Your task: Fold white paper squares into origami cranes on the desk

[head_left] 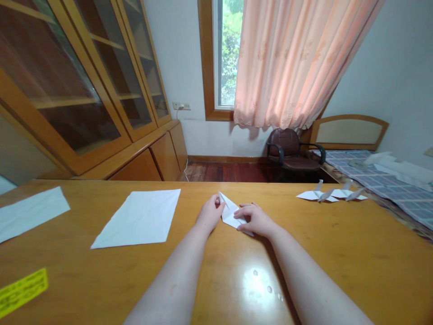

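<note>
A small white folded paper (230,217) lies on the wooden table in front of me, its narrow point toward the far side. My left hand (211,212) is closed at its left edge, pinching the paper between thumb and fingers. From the right, my right hand (255,219) bends over the paper, thumb and fingers on its lower right part and covering some of it. Over on the far right of the table stand several finished folded paper birds (326,195), close together with their wings spread.
A flat white square sheet (142,216) lies left of my hands, and another white sheet (34,212) is farther left. A yellow label (23,291) is at the table's near left. Beyond the table (338,262) are a brown armchair (287,149), a bed (389,176) and glass-fronted cabinets (101,90).
</note>
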`<state>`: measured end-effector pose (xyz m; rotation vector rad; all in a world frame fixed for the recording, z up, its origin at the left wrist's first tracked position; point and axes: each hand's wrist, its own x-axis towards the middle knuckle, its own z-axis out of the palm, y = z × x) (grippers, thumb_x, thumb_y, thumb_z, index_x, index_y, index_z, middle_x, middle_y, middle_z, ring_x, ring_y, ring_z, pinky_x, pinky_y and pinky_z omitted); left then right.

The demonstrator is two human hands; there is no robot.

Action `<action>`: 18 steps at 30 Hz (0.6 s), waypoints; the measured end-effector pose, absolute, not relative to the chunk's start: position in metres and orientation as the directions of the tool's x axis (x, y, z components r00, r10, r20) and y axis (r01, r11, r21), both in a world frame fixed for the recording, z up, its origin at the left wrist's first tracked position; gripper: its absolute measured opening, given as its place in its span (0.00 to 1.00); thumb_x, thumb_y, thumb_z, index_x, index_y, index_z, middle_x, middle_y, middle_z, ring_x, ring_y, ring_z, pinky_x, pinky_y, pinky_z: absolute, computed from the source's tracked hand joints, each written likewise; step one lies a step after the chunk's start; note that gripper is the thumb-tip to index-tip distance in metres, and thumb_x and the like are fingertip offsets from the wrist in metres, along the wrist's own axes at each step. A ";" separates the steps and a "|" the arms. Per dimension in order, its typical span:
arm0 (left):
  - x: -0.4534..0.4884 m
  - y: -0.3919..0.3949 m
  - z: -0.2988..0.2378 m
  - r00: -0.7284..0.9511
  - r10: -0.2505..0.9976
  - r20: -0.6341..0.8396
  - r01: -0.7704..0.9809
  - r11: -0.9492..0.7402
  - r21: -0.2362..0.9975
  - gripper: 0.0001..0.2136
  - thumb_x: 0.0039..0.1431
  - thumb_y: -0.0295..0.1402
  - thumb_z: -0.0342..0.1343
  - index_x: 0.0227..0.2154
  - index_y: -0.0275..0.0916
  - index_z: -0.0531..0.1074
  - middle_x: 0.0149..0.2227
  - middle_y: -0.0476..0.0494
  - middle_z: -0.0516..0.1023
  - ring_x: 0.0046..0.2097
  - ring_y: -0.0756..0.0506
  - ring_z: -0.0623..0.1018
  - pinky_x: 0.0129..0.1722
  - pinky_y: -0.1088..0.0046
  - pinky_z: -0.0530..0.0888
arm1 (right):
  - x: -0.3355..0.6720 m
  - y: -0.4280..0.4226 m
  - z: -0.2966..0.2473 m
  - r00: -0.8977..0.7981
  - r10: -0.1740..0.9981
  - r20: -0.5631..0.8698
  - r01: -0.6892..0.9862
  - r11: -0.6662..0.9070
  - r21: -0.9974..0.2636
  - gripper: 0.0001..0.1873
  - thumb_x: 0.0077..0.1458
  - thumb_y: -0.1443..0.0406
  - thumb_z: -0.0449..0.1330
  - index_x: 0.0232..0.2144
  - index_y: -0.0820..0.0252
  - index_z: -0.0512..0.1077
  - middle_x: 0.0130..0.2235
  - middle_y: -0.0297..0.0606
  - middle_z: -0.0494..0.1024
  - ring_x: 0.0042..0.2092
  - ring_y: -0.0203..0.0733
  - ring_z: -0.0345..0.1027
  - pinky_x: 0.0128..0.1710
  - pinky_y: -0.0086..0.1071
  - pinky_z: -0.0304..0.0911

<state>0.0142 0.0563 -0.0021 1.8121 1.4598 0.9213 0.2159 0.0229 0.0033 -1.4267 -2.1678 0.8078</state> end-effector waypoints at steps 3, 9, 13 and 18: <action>0.014 0.057 -0.003 0.124 0.982 0.140 0.552 -0.185 0.813 0.10 0.60 0.34 0.47 0.40 0.39 0.69 0.37 0.44 0.78 0.38 0.46 0.77 0.37 0.72 0.71 | 0.216 0.023 0.004 -0.392 0.920 0.031 0.673 0.309 -0.673 0.20 0.36 0.57 0.70 0.36 0.50 0.77 0.46 0.36 0.77 0.58 0.52 0.58 0.61 0.52 0.37; 0.014 0.059 -0.006 0.143 0.980 0.140 0.522 -0.195 0.831 0.10 0.56 0.30 0.51 0.41 0.39 0.69 0.39 0.44 0.78 0.39 0.47 0.77 0.39 0.73 0.71 | 0.215 0.022 0.005 -0.392 0.919 0.035 0.672 0.312 -0.671 0.19 0.36 0.57 0.70 0.35 0.50 0.77 0.46 0.36 0.77 0.57 0.53 0.59 0.60 0.53 0.37; 0.013 0.060 -0.009 0.169 0.976 0.137 0.541 -0.208 0.815 0.10 0.54 0.28 0.52 0.39 0.40 0.69 0.37 0.46 0.78 0.37 0.47 0.76 0.37 0.73 0.71 | 0.215 0.022 0.006 -0.387 0.922 0.027 0.680 0.305 -0.666 0.19 0.35 0.57 0.70 0.35 0.50 0.77 0.46 0.36 0.77 0.57 0.53 0.59 0.60 0.52 0.38; 0.012 0.059 -0.010 0.195 0.971 0.138 0.574 -0.227 0.787 0.08 0.51 0.28 0.55 0.36 0.40 0.70 0.36 0.46 0.78 0.36 0.46 0.76 0.36 0.73 0.71 | 0.214 0.022 0.006 -0.383 0.923 0.028 0.678 0.302 -0.670 0.19 0.35 0.57 0.70 0.35 0.50 0.77 0.46 0.34 0.77 0.57 0.52 0.58 0.60 0.51 0.39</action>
